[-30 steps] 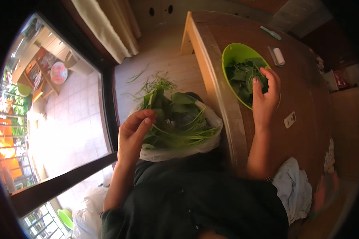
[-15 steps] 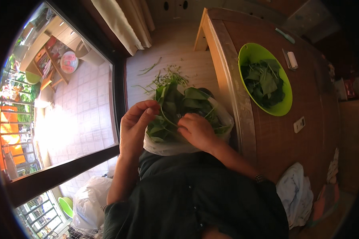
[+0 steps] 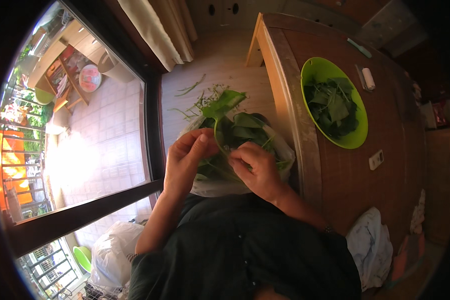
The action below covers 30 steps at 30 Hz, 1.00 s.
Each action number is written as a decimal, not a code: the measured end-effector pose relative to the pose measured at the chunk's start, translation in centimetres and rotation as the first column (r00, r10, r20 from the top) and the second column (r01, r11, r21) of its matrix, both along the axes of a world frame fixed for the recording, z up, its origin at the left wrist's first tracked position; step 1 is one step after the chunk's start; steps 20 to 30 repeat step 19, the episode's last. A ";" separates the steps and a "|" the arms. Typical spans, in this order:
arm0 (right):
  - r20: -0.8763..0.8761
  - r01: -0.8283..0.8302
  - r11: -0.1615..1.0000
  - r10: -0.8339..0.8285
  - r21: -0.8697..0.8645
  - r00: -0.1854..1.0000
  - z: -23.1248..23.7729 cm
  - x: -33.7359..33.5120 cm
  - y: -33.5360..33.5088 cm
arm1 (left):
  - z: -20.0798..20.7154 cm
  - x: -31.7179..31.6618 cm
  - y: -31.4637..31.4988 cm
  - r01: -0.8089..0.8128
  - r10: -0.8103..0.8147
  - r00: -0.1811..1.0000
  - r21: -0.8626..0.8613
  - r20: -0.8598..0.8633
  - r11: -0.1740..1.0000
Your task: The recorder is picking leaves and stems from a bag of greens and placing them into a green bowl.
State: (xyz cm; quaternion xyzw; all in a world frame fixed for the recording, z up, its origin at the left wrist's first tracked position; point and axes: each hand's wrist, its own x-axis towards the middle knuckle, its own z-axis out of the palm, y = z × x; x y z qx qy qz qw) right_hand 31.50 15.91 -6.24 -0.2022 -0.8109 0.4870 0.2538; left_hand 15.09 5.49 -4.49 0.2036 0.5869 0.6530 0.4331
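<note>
My left hand pinches the stem of a leafy green, thumb against fingers, and its broad leaf stands up above the hand. Close by, my right hand has its fingertips closed at the lower end of the same curved stem. Both hands are over a clear plastic bag on my lap side, filled with more dark green leaves. Beyond the bag, trimmed stems lie scattered on the pale floor.
To the right, a brown table carries a lime green bowl of picked leaves, a white remote-like object, a white roll and crumpled cloth. At left are a dark-framed glass door and a white plastic bag.
My left hand has moved right, nearer my right hand. The stem's leaf now rises upright above the bag. The right hand has shifted slightly right, and the view has tilted a little.
</note>
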 end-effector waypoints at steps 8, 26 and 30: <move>-0.076 -0.003 0.982 0.018 0.187 0.997 -0.3 -0.1 -0.2 | 0.0 0.3 0.3 -0.078 0.070 0.991 0.065 0.114 0.995; -0.210 -0.146 0.918 0.071 -0.368 0.975 2.5 -0.9 1.4 | 0.7 1.8 -0.1 0.144 -0.144 0.990 0.103 -0.009 0.984; -0.210 -0.146 0.918 0.071 -0.368 0.975 2.5 -0.9 1.4 | 0.7 1.8 -0.1 0.144 -0.144 0.990 0.103 -0.009 0.984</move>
